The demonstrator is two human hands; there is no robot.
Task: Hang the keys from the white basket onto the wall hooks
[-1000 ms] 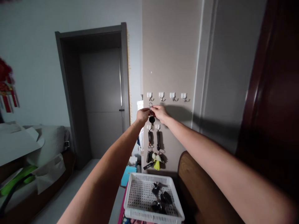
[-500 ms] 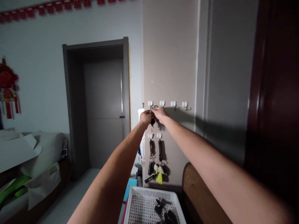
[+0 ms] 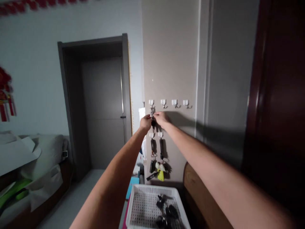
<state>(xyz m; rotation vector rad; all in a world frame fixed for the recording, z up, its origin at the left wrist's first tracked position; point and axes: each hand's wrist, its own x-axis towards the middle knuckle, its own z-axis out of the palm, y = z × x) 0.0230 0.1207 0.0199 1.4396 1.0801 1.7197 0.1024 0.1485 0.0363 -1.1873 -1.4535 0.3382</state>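
Note:
A bunch of keys (image 3: 153, 123) with a metal clasp and a dark fob hangs from the leftmost upper white hook (image 3: 151, 102). On its left side my left hand (image 3: 145, 122) is closed, fingertips at the clasp. My right hand (image 3: 161, 118) pinches at the same bunch from the right, just below the hook. The fingers partly cover the ring. Below, two lower hooks carry a dark-strapped key set (image 3: 152, 148) and another key set with a yellow tag (image 3: 160, 175).
Three more upper hooks (image 3: 174, 103) run to the right. Beneath stands a white perforated basket (image 3: 135, 203) with several dark keys or fobs. A brown wooden panel (image 3: 196, 187) rises at its right. A grey door (image 3: 102, 95) and a cluttered sofa (image 3: 47, 146) are at left.
My hands have dropped slightly below the upper hook, uncovering the metal clasp that hangs from it. The view has shifted a little, so the wall appears further left and higher.

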